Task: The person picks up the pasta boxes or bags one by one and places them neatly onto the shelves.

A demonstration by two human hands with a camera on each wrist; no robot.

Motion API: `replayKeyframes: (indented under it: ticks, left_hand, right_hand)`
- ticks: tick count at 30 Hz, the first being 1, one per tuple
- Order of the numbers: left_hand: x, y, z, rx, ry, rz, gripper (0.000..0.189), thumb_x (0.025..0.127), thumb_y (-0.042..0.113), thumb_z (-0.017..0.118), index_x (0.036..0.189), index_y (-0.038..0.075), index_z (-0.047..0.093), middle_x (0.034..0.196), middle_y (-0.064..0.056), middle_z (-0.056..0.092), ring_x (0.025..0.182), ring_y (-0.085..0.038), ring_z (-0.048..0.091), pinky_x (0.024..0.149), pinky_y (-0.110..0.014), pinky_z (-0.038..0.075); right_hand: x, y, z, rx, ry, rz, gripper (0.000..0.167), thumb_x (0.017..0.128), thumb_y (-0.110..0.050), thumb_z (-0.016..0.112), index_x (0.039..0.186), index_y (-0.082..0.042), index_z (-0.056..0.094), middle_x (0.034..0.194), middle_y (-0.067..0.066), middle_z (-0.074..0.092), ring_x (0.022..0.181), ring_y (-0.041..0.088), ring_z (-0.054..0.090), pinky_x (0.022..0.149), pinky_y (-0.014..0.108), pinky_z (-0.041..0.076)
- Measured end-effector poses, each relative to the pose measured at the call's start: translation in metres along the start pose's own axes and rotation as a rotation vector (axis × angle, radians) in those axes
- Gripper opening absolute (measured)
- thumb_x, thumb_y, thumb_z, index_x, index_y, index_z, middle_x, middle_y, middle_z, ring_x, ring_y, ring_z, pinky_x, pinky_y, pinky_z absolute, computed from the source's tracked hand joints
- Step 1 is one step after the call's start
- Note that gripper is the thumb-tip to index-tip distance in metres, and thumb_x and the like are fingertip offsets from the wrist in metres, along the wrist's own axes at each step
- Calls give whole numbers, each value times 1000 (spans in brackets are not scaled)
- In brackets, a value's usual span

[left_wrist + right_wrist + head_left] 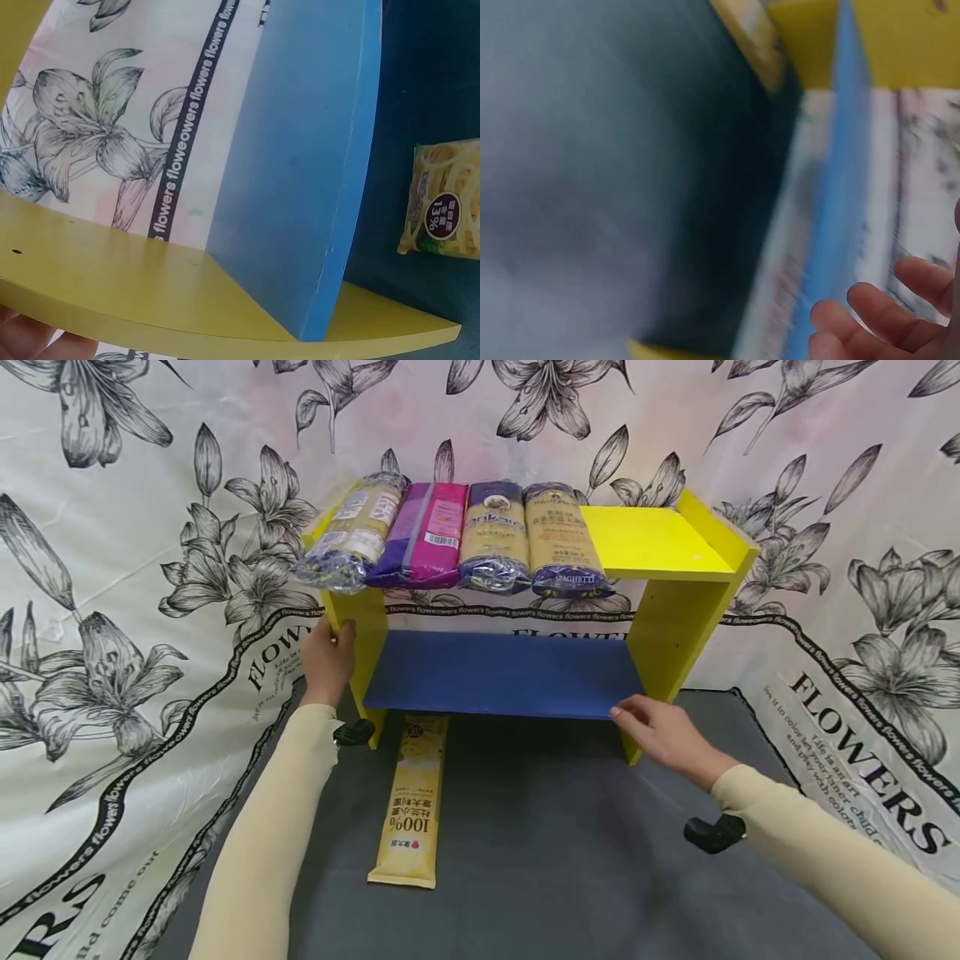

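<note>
A yellow shelf rack (678, 631) with a blue lower board (502, 672) stands against the patterned backdrop. My left hand (327, 656) is against the outer side of its left yellow panel; in the left wrist view, fingers (26, 334) show past the panel's edge. My right hand (667, 731) is at the front right corner of the blue board, fingers loosely bent with nothing between them. On the top board lie a clear-wrapped pasta pack (363, 522), a purple-pink pack (427, 535) and two spaghetti packs (491, 535) with blue ends.
A yellow pasta packet (412, 810) lies on the dark tabletop (540, 860), its far end under the blue board. Bare yellow top board (652, 539) shows right of the packs. The flower-printed backdrop (247, 527) rises behind and beside the rack.
</note>
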State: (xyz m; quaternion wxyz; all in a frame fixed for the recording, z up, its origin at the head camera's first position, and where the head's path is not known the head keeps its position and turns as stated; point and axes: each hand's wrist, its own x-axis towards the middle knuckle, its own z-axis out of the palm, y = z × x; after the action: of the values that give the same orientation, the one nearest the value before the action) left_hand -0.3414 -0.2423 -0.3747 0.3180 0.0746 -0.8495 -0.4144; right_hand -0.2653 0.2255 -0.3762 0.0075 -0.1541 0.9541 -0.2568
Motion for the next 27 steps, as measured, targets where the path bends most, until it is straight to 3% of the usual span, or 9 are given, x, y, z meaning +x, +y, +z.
replayKeyframes:
  ticks: [5,9,13,17,22,27]
  left_hand:
    - [0,-4,0,5,-3,-10,31,107,24,49,110,-3,62,97,-25,68,80,-36,60,67,-36,42]
    - [0,-4,-1,5,-9,-13,30,107,24,49,110,-3,62,100,-25,69,81,-36,60,68,-36,42]
    - [0,-2,0,3,-18,-11,29,107,24,49,108,-3,61,101,-25,69,82,-35,60,69,-36,42]
    - [0,-1,1,3,-16,-10,29,107,24,49,107,-3,60,98,-24,68,80,-35,59,68,-35,41]
    - [1,1,-1,-4,-30,-20,30,107,25,49,111,-2,61,104,-24,69,83,-35,60,71,-37,43]
    - [2,1,0,-1,-29,-33,31,107,26,49,114,-1,62,108,-23,70,87,-34,62,73,-38,45]
  right_hand:
    - [7,-8,66,69,-92,-26,41,106,-37,53,126,-4,65,114,14,73,95,23,68,80,44,57]
    - [14,-21,116,102,-169,-5,46,103,-38,57,131,-3,62,114,15,73,98,26,70,84,46,57]
    - [23,-36,153,117,-229,43,53,100,-36,62,139,-1,57,109,14,72,91,24,68,83,47,55]
    - [32,-49,185,167,-252,93,59,95,-35,67,143,-2,54,113,17,69,94,27,66,85,49,53]
    - [37,-71,220,286,-236,125,67,92,-34,71,146,-1,50,142,25,58,128,42,58,102,56,49]
    - [38,-100,245,339,-243,132,76,91,-37,73,153,-5,42,152,24,49,138,45,50,106,59,46]
